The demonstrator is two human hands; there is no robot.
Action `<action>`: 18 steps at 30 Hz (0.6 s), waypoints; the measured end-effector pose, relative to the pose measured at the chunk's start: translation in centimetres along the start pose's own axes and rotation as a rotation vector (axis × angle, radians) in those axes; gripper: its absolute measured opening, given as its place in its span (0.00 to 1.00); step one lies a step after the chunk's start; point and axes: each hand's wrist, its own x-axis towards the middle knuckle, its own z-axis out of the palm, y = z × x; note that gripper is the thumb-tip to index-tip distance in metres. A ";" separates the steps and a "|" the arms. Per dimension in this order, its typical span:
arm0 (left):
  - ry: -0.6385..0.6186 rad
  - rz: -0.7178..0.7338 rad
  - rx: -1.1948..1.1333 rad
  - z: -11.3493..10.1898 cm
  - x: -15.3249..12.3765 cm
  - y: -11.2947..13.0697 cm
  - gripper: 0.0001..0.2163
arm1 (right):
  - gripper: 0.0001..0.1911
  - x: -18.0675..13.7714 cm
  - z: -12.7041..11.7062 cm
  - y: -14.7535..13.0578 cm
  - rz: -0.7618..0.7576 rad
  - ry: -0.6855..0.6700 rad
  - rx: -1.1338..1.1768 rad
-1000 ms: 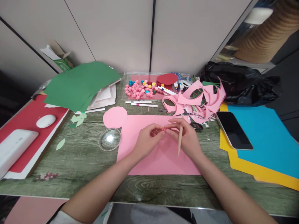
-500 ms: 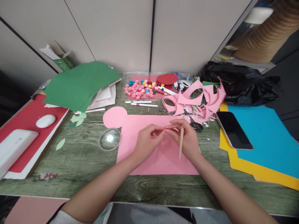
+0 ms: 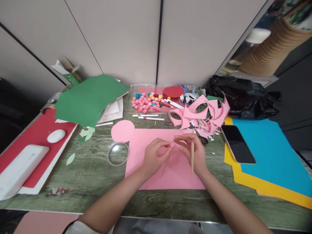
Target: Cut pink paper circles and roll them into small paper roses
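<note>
Between the thumb and forefinger of my left hand [image 3: 156, 155] is a small pink paper roll [image 3: 172, 145], pinched above a pink paper sheet [image 3: 146, 178]. My right hand [image 3: 195, 152] is just to the right of it, thumb and forefinger slightly apart and off the roll. A pale wooden stick [image 3: 192, 156], tapered at its lower end, is held upright among the right hand's fingers. A round pink paper disc [image 3: 123, 131] lies at the sheet's upper left corner, with a roll of clear tape [image 3: 109, 155] below it.
Behind stands a clear tray [image 3: 146, 112] of small coloured paper rosettes. Pink paper offcuts [image 3: 195, 112] pile up right of it. A phone [image 3: 237, 144] rests on blue and yellow sheets [image 3: 275, 152]. Green sheets [image 3: 90, 97] and a white device [image 3: 23, 170] are at left.
My right thumb and forefinger have come away from the pink paper roll, leaving it in the left hand. The stick is now more upright. The whole view has shifted slightly.
</note>
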 end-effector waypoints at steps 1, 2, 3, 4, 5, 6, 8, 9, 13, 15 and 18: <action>0.005 0.000 -0.002 -0.1 0.1 0.0 0.06 | 0.14 0.2 -0.2 -0.1 -0.002 0.027 -0.014; 0.013 -0.010 -0.005 -0.2 0.1 0.0 0.06 | 0.13 0.5 -0.4 -0.2 -0.004 0.062 -0.033; 0.012 -0.027 -0.007 -0.3 0.2 0.0 0.06 | 0.12 0.8 -0.7 -0.3 -0.006 0.096 -0.057; 0.008 -0.052 -0.010 -0.4 0.3 0.0 0.06 | 0.12 1.0 -1.0 -0.4 -0.006 0.120 -0.085; 0.003 -0.088 -0.016 -0.5 0.5 0.0 0.07 | 0.12 1.3 -1.3 -0.5 -0.004 0.136 -0.117; -0.005 -0.135 -0.026 -0.7 0.9 0.0 0.07 | 0.13 1.5 -1.7 -0.7 0.001 0.144 -0.152; 0.031 -0.245 -0.049 -1.2 2.2 -0.3 0.09 | 0.14 1.9 -2.8 -1.0 0.017 0.150 -0.223; 0.072 -0.303 -0.050 -1.6 3.2 -0.6 0.09 | 0.14 2.1 -3.5 -1.3 0.033 0.149 -0.262; 0.182 -0.335 0.023 -4.1 9.0 -2.5 0.16 | 0.12 2.6 -5.9 -2.4 0.086 0.075 -0.492; 0.194 -0.351 0.074 -5.3 11.6 -3.5 0.18 | 0.12 2.5 -6.8 -3.0 0.101 0.050 -0.583; 0.201 -0.336 0.134 -6.4 13.1 -3.3 0.20 | 0.13 1.7 -8.1 -3.4 0.162 -0.031 -0.743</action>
